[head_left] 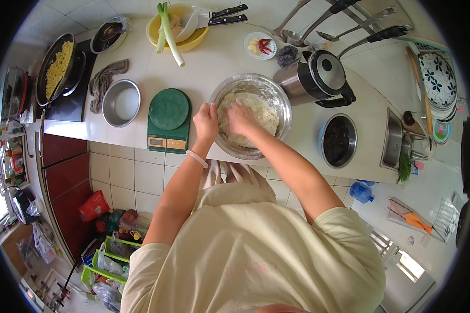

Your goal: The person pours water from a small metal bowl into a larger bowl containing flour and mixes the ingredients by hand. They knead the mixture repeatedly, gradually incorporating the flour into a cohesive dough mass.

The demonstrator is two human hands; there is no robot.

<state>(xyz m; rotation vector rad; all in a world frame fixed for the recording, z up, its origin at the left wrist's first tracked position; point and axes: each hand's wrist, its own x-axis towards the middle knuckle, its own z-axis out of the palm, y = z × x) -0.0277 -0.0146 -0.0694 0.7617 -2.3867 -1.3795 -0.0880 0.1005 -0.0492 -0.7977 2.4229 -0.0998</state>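
A stainless steel mixing bowl (285, 102) stands near the counter's front edge, its inner wall smeared with flour. Shaggy, floury dough (264, 117) fills its bottom. My left hand (206, 122) grips the bowl's left rim, thumb up; a pale bangle circles that wrist. Inside the bowl, my right hand (241, 118) reaches down into the dough, its fingers blurred and partly buried, so their closure is unclear. Just left of my left hand lies a green kitchen scale (168, 135) with nothing on its round plate. An electric kettle (295, 82) stands close to the bowl's right side.
Left: a round metal pan (138, 102), a grey cloth (102, 80), and a frying pan of yellow crumbly food (58, 70). Behind: a yellow basin (197, 45) with leeks and knives, and a plate of garlic and chillies (260, 56). Right: a bowl of dark contents (338, 141) and a sink (391, 137).
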